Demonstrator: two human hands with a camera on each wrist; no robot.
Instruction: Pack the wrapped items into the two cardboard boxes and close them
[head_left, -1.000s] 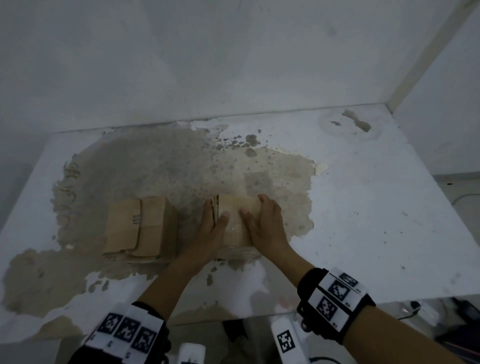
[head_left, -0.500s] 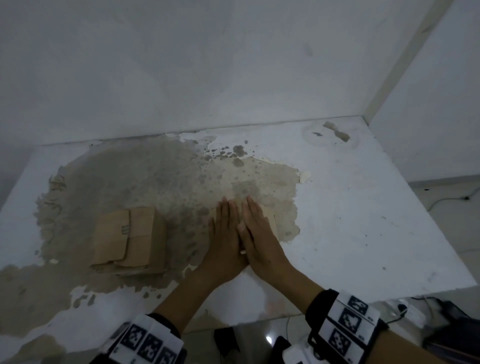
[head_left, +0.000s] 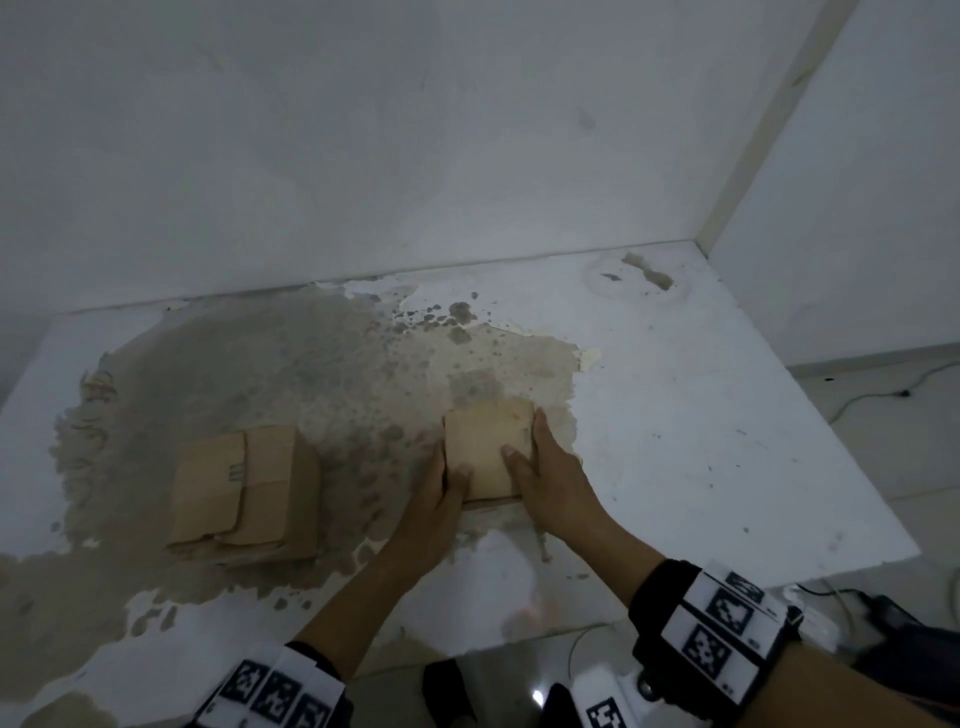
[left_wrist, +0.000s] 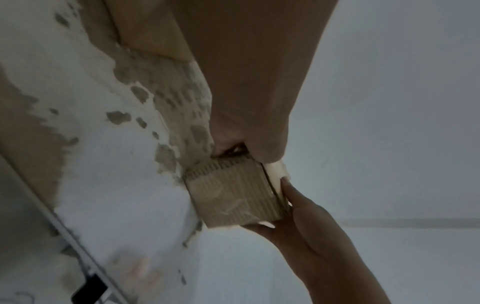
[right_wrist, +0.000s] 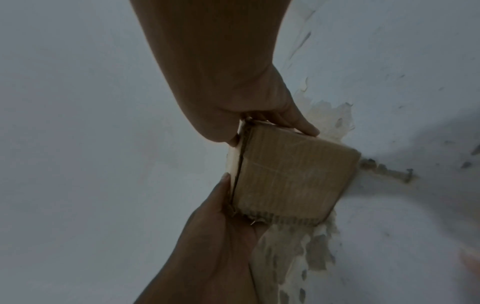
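Two brown cardboard boxes stand on the table. The left box (head_left: 244, 488) sits alone with its flaps folded down. My hands clasp the right box (head_left: 488, 447) from both sides, and its top is closed flat. My left hand (head_left: 447, 470) grips its left side with the thumb on top. On the right side my right hand (head_left: 524, 441) holds it the same way. Each wrist view shows the same box (left_wrist: 233, 197) (right_wrist: 293, 179) with a thumb over its top edge and fingers down its side. No wrapped items show.
The white table (head_left: 701, 441) has a large brown worn patch under both boxes. Walls stand close behind and at the right. The table's front edge runs just behind my wrists. Cables (head_left: 872, 395) lie on the floor to the right.
Half a second ago both hands lay flat on top of the right box. They have since slid apart to its sides, thumbs staying on top. The left box has not moved.
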